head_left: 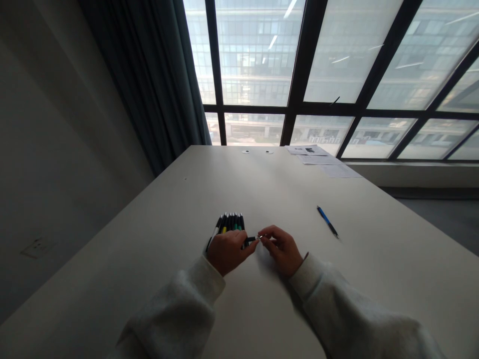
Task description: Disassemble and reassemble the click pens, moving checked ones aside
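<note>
Head view, left fingers (252, 247) closed around black pen (251, 239), right fingers (270, 230) pinching its end, papers' (318, 159) print unreadable

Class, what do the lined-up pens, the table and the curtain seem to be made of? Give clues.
Pens: probably plastic, from the smooth dark barrels; their shiny silvery ends may be metal or plated.
Table: perhaps laminate; its flat white top has a soft sheen.
Curtain: fabric, matte, hanging in long folds.

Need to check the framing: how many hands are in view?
2. The left hand partly covers the row of pens; the right hand is just right of the left, at the end of a dark pen-like piece.
</note>
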{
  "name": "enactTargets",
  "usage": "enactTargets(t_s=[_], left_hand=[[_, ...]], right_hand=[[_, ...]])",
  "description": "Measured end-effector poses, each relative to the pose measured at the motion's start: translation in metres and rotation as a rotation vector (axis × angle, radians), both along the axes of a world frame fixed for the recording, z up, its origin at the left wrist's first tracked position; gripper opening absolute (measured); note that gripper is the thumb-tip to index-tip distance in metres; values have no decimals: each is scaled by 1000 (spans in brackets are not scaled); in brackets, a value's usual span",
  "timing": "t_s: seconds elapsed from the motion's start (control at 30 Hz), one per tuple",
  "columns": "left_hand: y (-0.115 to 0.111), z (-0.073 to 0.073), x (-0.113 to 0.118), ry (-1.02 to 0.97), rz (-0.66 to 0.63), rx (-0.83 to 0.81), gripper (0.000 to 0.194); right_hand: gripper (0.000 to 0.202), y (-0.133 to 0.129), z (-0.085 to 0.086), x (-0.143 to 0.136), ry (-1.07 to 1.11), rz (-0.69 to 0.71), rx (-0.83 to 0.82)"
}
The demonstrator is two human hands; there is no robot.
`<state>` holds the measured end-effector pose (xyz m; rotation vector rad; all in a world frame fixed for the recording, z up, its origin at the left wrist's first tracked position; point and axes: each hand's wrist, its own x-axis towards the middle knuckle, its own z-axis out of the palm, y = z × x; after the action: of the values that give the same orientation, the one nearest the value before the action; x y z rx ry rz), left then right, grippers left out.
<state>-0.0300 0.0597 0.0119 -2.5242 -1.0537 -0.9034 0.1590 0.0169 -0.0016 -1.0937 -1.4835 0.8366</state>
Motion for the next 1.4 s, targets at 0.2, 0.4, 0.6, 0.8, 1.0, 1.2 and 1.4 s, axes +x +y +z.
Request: enactTargets(t_s=[0.2, 0.4, 0.6, 0.8, 1.0, 1.2, 1.4], left_hand=[[1, 0, -1, 9, 40, 28, 48], [1, 0, -2, 19, 52, 26, 45], [0, 1, -1, 16, 66, 37, 46], [1, 0, -1, 14, 4, 52, 44], [0, 1, -1, 25, -25, 47, 45], [-1, 1, -1, 27, -50, 58, 44], [0, -1, -1, 18, -97, 80, 44]], right_hand=[[15, -2, 4, -1, -20, 5, 43], [10, -1, 13, 4, -105, -41, 110], [13, 5, 34, 26, -609, 55, 141], [14, 5, 45, 33, -895, 197, -5], [22, 4, 45, 31, -973, 241, -83], [22, 2, 48, 30, -986, 230, -106], [15, -6, 69, 20, -684, 222, -30]])
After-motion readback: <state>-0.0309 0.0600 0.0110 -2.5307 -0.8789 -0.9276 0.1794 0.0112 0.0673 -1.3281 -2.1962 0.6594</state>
